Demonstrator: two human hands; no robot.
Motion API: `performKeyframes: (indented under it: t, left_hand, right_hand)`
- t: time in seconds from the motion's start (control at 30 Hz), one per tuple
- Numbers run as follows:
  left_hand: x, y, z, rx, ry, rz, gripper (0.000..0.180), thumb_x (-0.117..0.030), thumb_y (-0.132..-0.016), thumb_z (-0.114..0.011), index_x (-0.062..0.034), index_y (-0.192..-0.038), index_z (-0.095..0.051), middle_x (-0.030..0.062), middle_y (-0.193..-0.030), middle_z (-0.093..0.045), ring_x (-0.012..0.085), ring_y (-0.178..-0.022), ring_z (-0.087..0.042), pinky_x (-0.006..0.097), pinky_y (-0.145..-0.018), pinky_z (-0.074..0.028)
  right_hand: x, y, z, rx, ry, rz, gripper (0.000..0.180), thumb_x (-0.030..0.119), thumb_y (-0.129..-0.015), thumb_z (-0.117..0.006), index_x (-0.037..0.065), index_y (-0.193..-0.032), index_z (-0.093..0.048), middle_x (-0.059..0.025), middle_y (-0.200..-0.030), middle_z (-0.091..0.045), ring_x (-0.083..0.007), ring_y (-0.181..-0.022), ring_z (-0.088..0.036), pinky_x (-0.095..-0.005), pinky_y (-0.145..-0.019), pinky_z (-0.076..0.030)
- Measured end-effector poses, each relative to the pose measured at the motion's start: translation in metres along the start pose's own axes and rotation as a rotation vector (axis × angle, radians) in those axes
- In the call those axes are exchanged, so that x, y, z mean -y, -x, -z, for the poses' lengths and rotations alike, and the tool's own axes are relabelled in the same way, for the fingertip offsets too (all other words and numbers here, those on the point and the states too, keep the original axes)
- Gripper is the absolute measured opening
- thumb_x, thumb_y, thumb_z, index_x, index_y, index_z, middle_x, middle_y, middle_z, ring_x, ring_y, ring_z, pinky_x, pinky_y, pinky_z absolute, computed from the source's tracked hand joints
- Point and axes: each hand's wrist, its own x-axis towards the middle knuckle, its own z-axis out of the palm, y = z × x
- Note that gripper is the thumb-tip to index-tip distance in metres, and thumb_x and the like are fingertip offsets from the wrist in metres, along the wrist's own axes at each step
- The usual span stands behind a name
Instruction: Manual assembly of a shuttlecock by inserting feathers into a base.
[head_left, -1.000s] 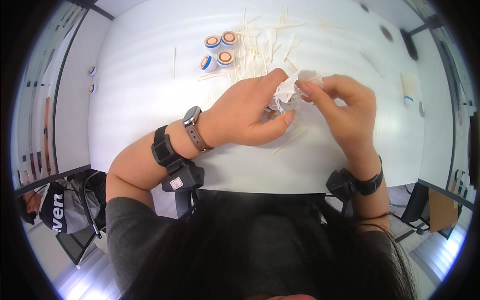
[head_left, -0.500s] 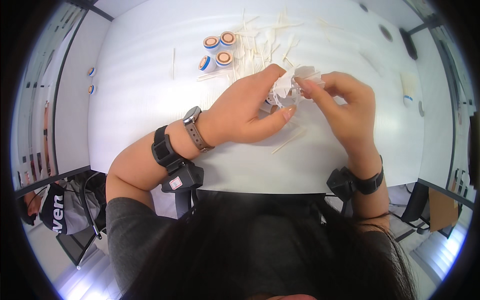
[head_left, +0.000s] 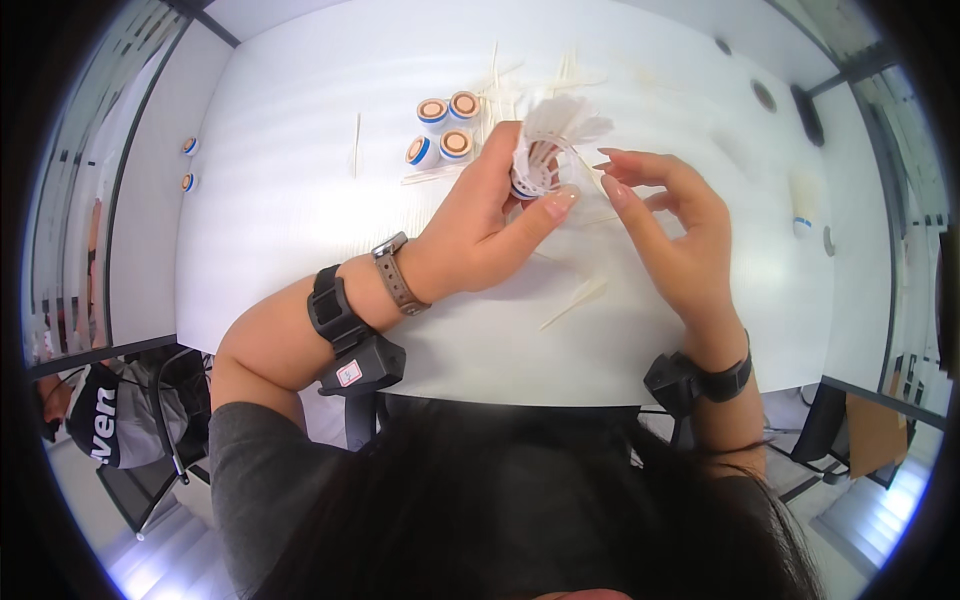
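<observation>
The left hand (head_left: 485, 225) pinches the white shuttlecock (head_left: 550, 143) above the desk (head_left: 285, 170). To its right, the right hand (head_left: 682, 222) has come off the big feathers (head_left: 566, 118); I can't tell if it pinches one.

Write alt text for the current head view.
A person's left hand holds a feather shuttlecock above a white table, the right hand close beside it. Loose feathers and four apparent shuttlecock bases, blue-banded and tan-topped, lie there too.

Bright light pales the tabletop (head_left: 290, 220), greyer toward lower centre; glare (bluish) flares in both lower corners, and straight edges bow near the dark rim.
</observation>
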Motion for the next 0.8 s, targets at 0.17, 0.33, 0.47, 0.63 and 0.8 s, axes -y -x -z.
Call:
performKeyframes:
  t: [0.17, 0.33, 0.47, 0.63, 0.8]
  left_hand:
    - [-0.006, -0.003, -0.001, -0.176, 0.026, -0.012, 0.039, -0.028, -0.099, -0.043, 0.0003, -0.126, -0.037, 0.0074, -0.103, -0.051, 0.0125, -0.086, -0.048, 0.027, -0.075, -0.042]
    - [-0.004, -0.004, 0.003, -0.270, 0.057, 0.036, 0.046, -0.045, -0.099, -0.033, -0.0047, -0.119, -0.044, 0.0053, -0.096, -0.053, 0.0122, -0.084, -0.049, 0.026, -0.068, -0.039]
    - [0.001, 0.000, 0.009, -0.230, 0.003, 0.016, 0.051, -0.048, -0.098, -0.028, -0.0067, -0.123, -0.044, 0.0060, -0.100, -0.052, 0.0140, -0.087, -0.050, 0.028, -0.072, -0.040]
    - [0.004, -0.002, 0.010, -0.241, -0.122, -0.144, 0.047, -0.035, -0.099, -0.027, 0.0015, -0.123, -0.045, 0.0126, -0.109, -0.052, 0.0217, -0.100, -0.048, 0.035, -0.091, -0.037]
    - [-0.005, 0.007, 0.011, -0.269, -0.556, -0.285, 0.040, -0.022, -0.099, -0.032, 0.0059, -0.126, -0.043, 0.0141, -0.111, -0.052, 0.0198, -0.101, -0.047, 0.034, -0.094, -0.036]
  right_hand:
    - [-0.017, 0.003, 0.003, 0.013, 0.210, 0.090, 0.020, 0.007, -0.079, -0.069, 0.007, -0.099, -0.068, -0.0139, -0.115, -0.065, -0.0308, -0.116, -0.056, -0.0387, -0.094, -0.045]
    - [-0.029, 0.007, 0.003, 0.101, 0.412, 0.222, 0.025, 0.012, -0.079, -0.072, 0.009, -0.103, -0.069, -0.0189, -0.124, -0.059, -0.0401, -0.128, -0.046, -0.0428, -0.103, -0.040]
    - [-0.019, 0.006, 0.000, 0.282, 0.427, 0.183, 0.041, 0.025, -0.079, -0.074, 0.009, -0.116, -0.067, -0.0215, -0.133, -0.053, -0.0407, -0.135, -0.037, -0.0504, -0.110, -0.029]
    - [-0.016, 0.005, 0.000, 0.342, 0.531, 0.218, 0.055, 0.030, -0.081, -0.071, -0.003, -0.123, -0.058, -0.0187, -0.139, -0.049, -0.0383, -0.137, -0.034, -0.0550, -0.113, -0.020]
    - [-0.022, 0.004, -0.002, 0.253, 0.483, 0.214, 0.050, 0.021, -0.081, -0.072, -0.002, -0.123, -0.058, -0.0179, -0.135, -0.053, -0.0378, -0.135, -0.038, -0.0526, -0.113, -0.023]
